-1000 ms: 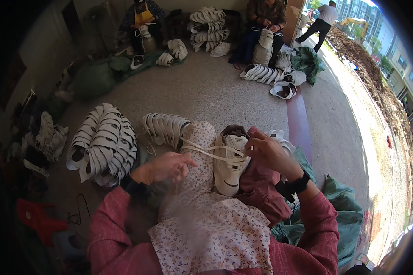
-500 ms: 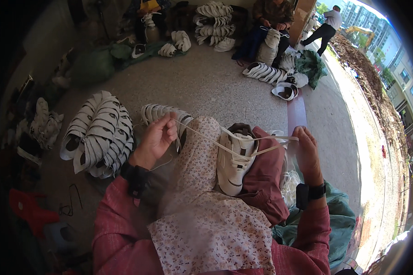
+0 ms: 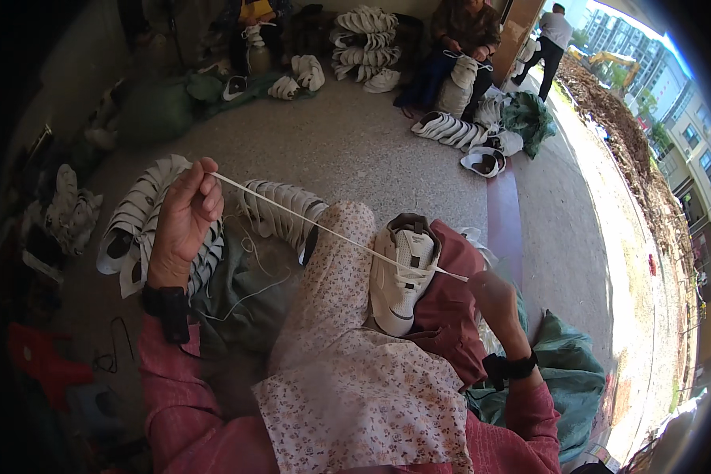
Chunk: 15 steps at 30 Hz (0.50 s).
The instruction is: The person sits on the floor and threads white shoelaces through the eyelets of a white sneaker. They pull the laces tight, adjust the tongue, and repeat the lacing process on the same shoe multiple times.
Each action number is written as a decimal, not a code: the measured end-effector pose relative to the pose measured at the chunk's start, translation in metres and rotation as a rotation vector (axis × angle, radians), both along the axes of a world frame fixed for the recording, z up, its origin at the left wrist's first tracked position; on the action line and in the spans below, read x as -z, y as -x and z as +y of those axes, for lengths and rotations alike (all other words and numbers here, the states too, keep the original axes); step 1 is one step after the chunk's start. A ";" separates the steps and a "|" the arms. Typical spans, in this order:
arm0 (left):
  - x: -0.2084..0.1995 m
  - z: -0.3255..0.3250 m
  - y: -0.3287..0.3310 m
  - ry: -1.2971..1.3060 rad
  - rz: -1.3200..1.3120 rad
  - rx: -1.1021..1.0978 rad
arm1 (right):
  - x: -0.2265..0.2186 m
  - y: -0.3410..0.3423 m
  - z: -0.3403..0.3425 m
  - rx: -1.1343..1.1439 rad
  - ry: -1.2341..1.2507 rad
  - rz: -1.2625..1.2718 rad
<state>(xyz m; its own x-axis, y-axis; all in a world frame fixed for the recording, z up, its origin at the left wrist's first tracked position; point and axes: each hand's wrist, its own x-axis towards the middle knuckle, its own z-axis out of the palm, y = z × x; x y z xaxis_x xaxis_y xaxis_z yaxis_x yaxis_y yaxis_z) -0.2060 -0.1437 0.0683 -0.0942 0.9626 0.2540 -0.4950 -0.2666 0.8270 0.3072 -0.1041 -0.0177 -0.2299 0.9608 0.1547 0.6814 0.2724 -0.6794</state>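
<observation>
A pale shoe upper [image 3: 405,276] with a dark brown collar stands between my knees, toe toward me. Its white shoelace [image 3: 316,223] runs through the lacing at the front and stretches in a taut line to both sides. Far out to the left, my left hand [image 3: 186,217] is raised, its thumb and fingertips pinched on the lace. Closer to the shoe, on its right, my right hand [image 3: 498,304] is smeared by motion, with the other part of the lace leading into its closed fingers. A floral apron [image 3: 363,395] covers my lap.
Stacked shoe uppers [image 3: 134,209] stand to my left, and a further row [image 3: 280,207] lies beyond my knee. A green sack [image 3: 565,371] sits at my right, a red stool [image 3: 43,359] at far left. Two people work with uppers at the back; another person [image 3: 549,47] stands outside.
My left hand has swung out left and up, drawing a longer stretch of lace. My right hand has come down and inward. The loose lace right of the shoe has shortened.
</observation>
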 end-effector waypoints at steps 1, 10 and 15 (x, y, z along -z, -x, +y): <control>-0.011 0.002 -0.007 -0.012 0.026 0.005 | 0.005 0.019 -0.002 -0.025 -0.022 -0.020; -0.068 0.005 -0.038 -0.107 0.122 0.087 | 0.015 0.070 0.003 -0.232 -0.161 -0.190; -0.073 -0.003 -0.047 -0.121 0.176 0.036 | 0.012 0.069 0.008 -0.312 -0.168 -0.255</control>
<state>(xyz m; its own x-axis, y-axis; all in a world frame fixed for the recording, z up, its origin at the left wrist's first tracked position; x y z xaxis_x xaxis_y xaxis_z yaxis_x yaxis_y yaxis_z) -0.1585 -0.1467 0.1416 -0.0045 0.9262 0.3771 -0.3564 -0.3538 0.8648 0.2380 -0.0958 -0.0296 -0.5563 0.8057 0.2034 0.6891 0.5841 -0.4289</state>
